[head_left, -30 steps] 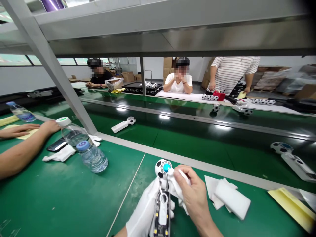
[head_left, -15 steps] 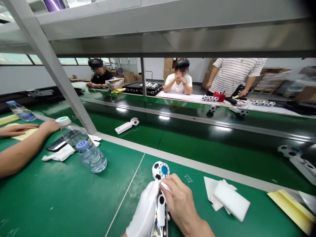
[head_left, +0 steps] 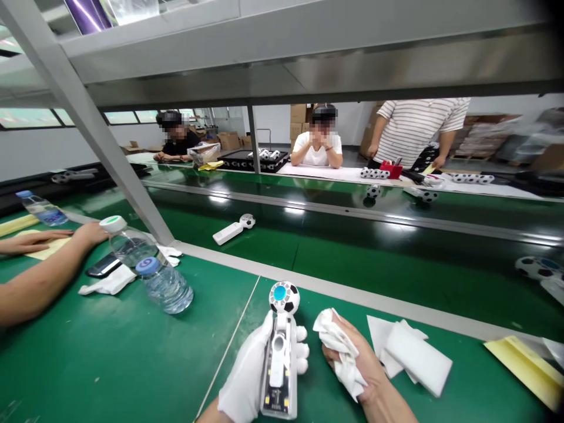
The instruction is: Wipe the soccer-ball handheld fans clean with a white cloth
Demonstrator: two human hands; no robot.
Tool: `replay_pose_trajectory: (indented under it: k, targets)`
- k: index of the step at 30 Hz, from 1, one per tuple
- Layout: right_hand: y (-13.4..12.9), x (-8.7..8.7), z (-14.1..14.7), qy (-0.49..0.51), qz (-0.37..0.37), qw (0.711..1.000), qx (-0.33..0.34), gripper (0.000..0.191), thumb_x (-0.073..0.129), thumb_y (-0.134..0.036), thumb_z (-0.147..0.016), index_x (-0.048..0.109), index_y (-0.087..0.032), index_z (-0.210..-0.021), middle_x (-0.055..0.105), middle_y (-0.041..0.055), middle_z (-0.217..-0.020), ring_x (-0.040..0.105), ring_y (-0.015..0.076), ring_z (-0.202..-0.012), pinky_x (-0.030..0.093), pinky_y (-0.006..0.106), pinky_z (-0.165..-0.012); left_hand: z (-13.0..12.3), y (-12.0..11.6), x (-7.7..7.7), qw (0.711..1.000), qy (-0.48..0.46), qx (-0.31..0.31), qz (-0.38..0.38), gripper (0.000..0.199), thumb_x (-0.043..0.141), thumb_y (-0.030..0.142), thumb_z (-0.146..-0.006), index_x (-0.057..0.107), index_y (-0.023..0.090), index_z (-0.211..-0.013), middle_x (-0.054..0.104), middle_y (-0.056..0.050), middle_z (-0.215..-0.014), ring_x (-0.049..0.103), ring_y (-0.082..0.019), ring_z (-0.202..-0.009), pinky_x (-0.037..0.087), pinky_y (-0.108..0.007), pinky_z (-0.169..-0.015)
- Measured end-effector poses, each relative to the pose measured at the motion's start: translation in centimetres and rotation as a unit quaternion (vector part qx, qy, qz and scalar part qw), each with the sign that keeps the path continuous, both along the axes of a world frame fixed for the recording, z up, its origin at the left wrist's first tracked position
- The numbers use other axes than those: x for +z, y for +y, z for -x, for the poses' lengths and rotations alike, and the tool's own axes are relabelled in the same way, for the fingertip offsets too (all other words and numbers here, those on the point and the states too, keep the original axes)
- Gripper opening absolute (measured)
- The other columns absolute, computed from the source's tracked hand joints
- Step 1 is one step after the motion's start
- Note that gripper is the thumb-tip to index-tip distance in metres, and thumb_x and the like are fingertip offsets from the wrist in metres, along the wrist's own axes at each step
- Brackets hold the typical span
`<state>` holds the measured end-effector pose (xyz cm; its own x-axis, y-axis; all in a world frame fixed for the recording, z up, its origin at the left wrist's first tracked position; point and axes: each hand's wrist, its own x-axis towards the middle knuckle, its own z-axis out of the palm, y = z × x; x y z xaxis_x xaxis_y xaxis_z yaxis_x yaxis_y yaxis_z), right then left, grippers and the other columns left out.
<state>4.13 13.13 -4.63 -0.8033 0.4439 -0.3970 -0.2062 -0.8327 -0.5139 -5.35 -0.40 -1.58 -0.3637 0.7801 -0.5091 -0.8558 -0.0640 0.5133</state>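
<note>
My left hand (head_left: 247, 376), in a white glove, is closed around the clear handle of a handheld device with a soccer-ball head (head_left: 284, 298). A blue disc sits on the ball, and a circuit board with yellow parts shows through the handle. The device is tilted up, its head away from me. My bare right hand (head_left: 363, 358) grips a crumpled white wipe (head_left: 341, 352), just right of the device and apart from it. White foam pads (head_left: 418, 358) lie on the green table to the right of that hand.
Two water bottles (head_left: 165, 285) stand at left, near a co-worker's arm (head_left: 53, 282). A slanted metal post (head_left: 101, 141) and an overhead shelf (head_left: 299, 64) frame the view. Another ball-headed device (head_left: 233, 229) lies on the belt. Yellow paper (head_left: 526, 370) lies at right. People are across the line.
My right hand has moved right, away from the device, with the wipe bunched in it. The device's head has turned, its blue disc now facing more to the left.
</note>
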Motion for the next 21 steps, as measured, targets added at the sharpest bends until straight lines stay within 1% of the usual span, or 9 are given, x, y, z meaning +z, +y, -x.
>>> replay_pose_trajectory:
  k: [3, 6, 8, 10, 12, 15, 18, 21]
  targets:
    - [0.0, -0.8, 0.0, 0.01, 0.029, 1.0, -0.003, 0.041, 0.083, -0.031, -0.058, 0.047, -0.017, -0.068, 0.035, -0.0102, -0.046, 0.026, 0.0019, -0.036, 0.02, 0.012, -0.033, 0.3, -0.1, 0.0, 0.999, -0.04, 0.029, 0.005, 0.046, 0.05, 0.049, -0.085, 0.052, 0.012, -0.111, 0.062, -0.011, -0.082, 0.059, -0.017, -0.058, 0.047, -0.027, -0.049]
    - [0.0, -1.4, 0.0, 0.01, 0.029, 0.999, -0.011, 0.039, 0.082, -0.033, -0.06, 0.047, -0.018, -0.07, 0.037, -0.0095, -0.046, 0.027, 0.0023, -0.035, 0.021, 0.013, -0.032, 0.7, -0.3, 0.3, 0.998, -0.049, 0.026, 0.04, 0.044, 0.05, 0.046, -0.085, 0.049, 0.016, -0.117, 0.061, -0.008, -0.079, 0.057, -0.015, -0.052, 0.044, -0.024, -0.043]
    - [0.1, -1.6, 0.0, 0.009, 0.026, 1.0, -0.014, 0.04, 0.082, -0.033, -0.06, 0.047, -0.018, -0.071, 0.037, -0.0093, -0.046, 0.028, 0.0027, -0.035, 0.021, 0.013, -0.032, 0.9, -0.6, 0.4, 0.996, -0.076, 0.012, 0.045, 0.045, 0.049, 0.048, -0.085, 0.047, 0.021, -0.12, 0.059, -0.004, -0.075, 0.054, -0.013, -0.049, 0.041, -0.021, -0.041]
    - [0.1, -1.6, 0.0, 0.014, 0.025, 1.0, -0.011, 0.04, 0.082, -0.034, -0.059, 0.047, -0.018, -0.072, 0.036, -0.0097, -0.045, 0.028, 0.0031, -0.034, 0.022, 0.014, -0.032, 1.2, -0.9, 0.4, 0.994, -0.11, -0.018, 0.009, 0.049, 0.048, 0.054, -0.083, 0.045, 0.026, -0.122, 0.057, -0.002, -0.075, 0.052, -0.012, -0.048, 0.039, -0.02, -0.04]
    - [0.1, -1.6, 0.0, 0.021, 0.034, 0.999, -0.008, 0.039, 0.082, -0.033, -0.059, 0.048, -0.018, -0.071, 0.035, -0.0101, -0.045, 0.028, 0.0031, -0.034, 0.022, 0.014, -0.032, 1.5, -1.2, 0.0, 0.99, -0.125, -0.047, -0.055, 0.054, 0.045, 0.061, -0.082, 0.043, 0.027, -0.124, 0.055, -0.003, -0.08, 0.05, -0.011, -0.05, 0.037, -0.02, -0.041]
    - [0.0, -1.3, -0.1, 0.03, 0.058, 0.998, -0.009, 0.038, 0.082, -0.031, -0.061, 0.048, -0.019, -0.07, 0.035, -0.0098, -0.045, 0.029, 0.0034, -0.035, 0.024, 0.014, -0.033, 1.8, -1.5, -0.4, 0.982, -0.12, -0.062, -0.134, 0.059, 0.037, 0.065, -0.082, 0.044, 0.024, -0.124, 0.052, -0.005, -0.086, 0.045, -0.009, -0.052, 0.034, -0.02, -0.043]
    - [0.0, -0.9, -0.2, 0.031, 0.071, 0.997, -0.013, 0.038, 0.083, -0.03, -0.059, 0.048, -0.019, -0.069, 0.036, -0.0089, -0.047, 0.03, 0.004, -0.036, 0.026, 0.015, -0.033, 1.8, -1.5, -0.3, 0.972, -0.149, -0.058, -0.17, 0.061, 0.035, 0.066, -0.083, 0.046, 0.019, -0.121, 0.051, -0.006, -0.09, 0.044, -0.009, -0.056, 0.034, -0.018, -0.045]
    - [0.0, -0.7, -0.2, 0.034, 0.08, 0.996, -0.011, 0.038, 0.083, -0.03, -0.059, 0.048, -0.019, -0.069, 0.036, -0.0089, -0.047, 0.029, 0.0037, -0.036, 0.026, 0.015, -0.033, 1.8, -1.6, 0.2, 0.956, -0.203, -0.058, -0.204, 0.063, 0.035, 0.062, -0.085, 0.042, 0.014, -0.125, 0.052, -0.008, -0.095, 0.04, -0.008, -0.057, 0.033, -0.017, -0.046]
